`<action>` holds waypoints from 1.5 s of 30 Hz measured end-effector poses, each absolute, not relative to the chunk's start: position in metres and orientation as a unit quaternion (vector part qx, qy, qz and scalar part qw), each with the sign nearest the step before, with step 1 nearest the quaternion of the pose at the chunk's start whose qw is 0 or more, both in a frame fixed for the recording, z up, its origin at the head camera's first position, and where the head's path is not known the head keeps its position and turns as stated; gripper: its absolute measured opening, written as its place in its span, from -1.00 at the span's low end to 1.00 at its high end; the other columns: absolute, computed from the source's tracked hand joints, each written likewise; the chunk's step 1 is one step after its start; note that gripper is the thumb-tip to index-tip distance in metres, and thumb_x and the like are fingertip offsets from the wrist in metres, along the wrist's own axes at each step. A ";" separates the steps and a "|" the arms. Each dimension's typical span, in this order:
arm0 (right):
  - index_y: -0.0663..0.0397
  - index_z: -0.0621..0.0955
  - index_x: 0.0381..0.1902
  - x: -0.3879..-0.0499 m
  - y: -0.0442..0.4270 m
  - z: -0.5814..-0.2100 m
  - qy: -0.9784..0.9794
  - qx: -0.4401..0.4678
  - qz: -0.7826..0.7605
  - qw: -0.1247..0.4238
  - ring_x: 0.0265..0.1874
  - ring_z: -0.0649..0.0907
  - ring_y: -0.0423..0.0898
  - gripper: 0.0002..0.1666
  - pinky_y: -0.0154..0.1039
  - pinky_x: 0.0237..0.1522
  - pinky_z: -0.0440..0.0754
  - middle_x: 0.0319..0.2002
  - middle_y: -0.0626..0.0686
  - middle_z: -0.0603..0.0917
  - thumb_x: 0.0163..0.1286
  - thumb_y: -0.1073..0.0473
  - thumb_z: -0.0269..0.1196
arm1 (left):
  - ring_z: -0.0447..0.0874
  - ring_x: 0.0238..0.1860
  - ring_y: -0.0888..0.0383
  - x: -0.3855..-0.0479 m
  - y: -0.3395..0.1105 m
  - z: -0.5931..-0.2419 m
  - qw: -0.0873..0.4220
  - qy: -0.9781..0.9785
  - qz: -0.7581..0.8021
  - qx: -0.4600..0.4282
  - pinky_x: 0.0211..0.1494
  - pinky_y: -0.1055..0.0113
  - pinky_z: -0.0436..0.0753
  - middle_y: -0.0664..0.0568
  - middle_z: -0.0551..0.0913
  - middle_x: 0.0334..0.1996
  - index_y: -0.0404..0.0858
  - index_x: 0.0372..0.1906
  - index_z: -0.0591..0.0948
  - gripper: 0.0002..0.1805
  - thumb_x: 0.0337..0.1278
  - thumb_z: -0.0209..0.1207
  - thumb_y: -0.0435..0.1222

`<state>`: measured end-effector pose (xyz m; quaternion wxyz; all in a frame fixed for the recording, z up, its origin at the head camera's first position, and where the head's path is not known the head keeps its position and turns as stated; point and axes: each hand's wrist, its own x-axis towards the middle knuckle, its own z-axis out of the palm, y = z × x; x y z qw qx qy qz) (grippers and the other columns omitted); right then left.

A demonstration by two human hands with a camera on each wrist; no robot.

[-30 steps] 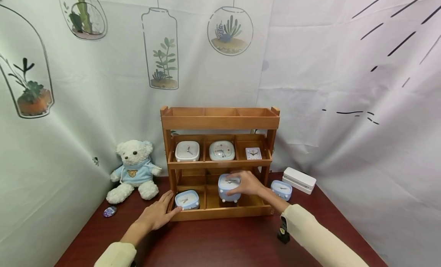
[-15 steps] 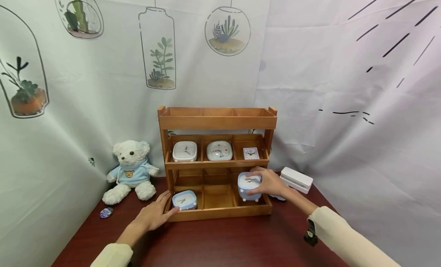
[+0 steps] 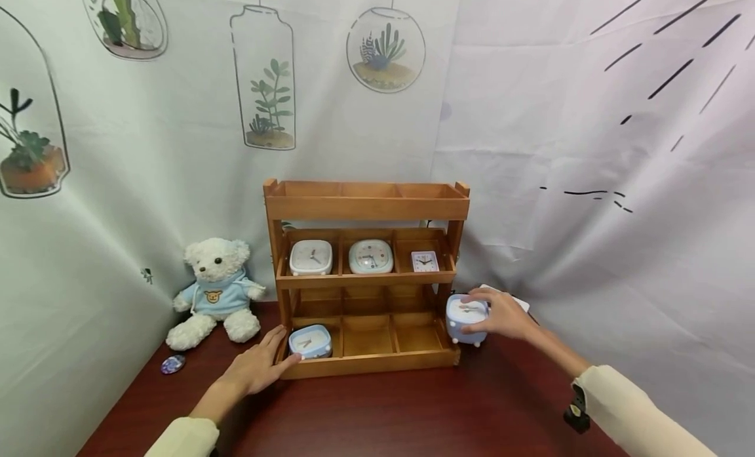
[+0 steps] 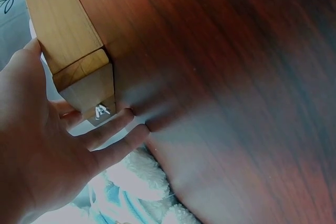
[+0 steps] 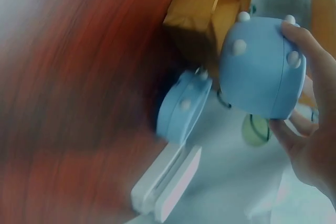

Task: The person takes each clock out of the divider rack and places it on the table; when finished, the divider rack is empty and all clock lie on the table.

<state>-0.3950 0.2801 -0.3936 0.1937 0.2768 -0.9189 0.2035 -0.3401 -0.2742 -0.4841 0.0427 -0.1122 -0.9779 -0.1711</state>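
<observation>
My right hand (image 3: 501, 315) pinches a light-blue alarm clock (image 3: 464, 319) with white knob feet, just off the right end of the wooden shelf rack. In the right wrist view, my fingers span the clock (image 5: 257, 69), which hangs above a smaller blue clock (image 5: 184, 106) on the table. My left hand (image 3: 251, 368) rests against the lower left corner of the wooden rack (image 3: 368, 365). In the left wrist view, that hand's (image 4: 58, 150) fingers extend along the rack's end, with the thumb over its front board (image 4: 63, 19). Beside the thumb, another blue clock (image 3: 310, 342) lies in the bottom-left compartment.
On the middle tier stand a white clock (image 3: 310, 257), a pale green-rimmed clock (image 3: 370, 256) and a small lilac square clock (image 3: 425, 261). A teddy bear (image 3: 215, 293) and a round patterned object (image 3: 173, 364) are left. White stacked boxes (image 5: 167, 182) stand right.
My right hand has carried the blue clock rightward, from over the bottom-middle compartment past the rack's right end. The left hand keeps its place at the rack's corner. The head view has shifted slightly.
</observation>
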 end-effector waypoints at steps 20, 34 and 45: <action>0.09 0.82 -0.05 -0.410 0.370 -0.409 -0.938 0.188 0.206 0.208 -0.08 0.72 0.20 -0.24 0.07 -0.12 0.64 -0.05 0.22 0.79 -0.13 -0.25 0.69 | 0.57 0.26 -0.33 -0.338 -0.273 -0.482 0.043 -0.979 -0.167 -0.112 0.13 -0.27 0.57 -0.24 0.18 0.60 -0.39 0.59 0.24 0.07 0.40 -0.05 0.40; 0.16 0.80 -0.01 -0.424 0.379 -0.441 -0.947 0.153 0.233 0.161 -0.08 0.72 0.25 -0.22 0.03 -0.10 0.64 -0.06 0.32 0.77 -0.14 -0.18 0.70 | 0.54 0.29 -0.35 -0.335 -0.271 -0.479 0.038 -0.979 -0.168 -0.111 0.10 -0.29 0.57 -0.24 0.17 0.60 -0.37 0.60 0.23 0.07 0.38 -0.02 0.40; 0.31 0.70 0.12 -0.423 0.367 -0.440 -0.940 0.170 0.266 0.131 -0.01 0.65 0.28 -0.18 0.07 -0.03 0.58 0.07 0.44 0.67 -0.07 0.03 0.70 | 0.56 0.27 -0.34 -0.336 -0.273 -0.480 0.030 -0.979 -0.169 -0.112 0.15 -0.28 0.55 -0.25 0.15 0.61 -0.40 0.60 0.22 0.06 0.40 -0.03 0.39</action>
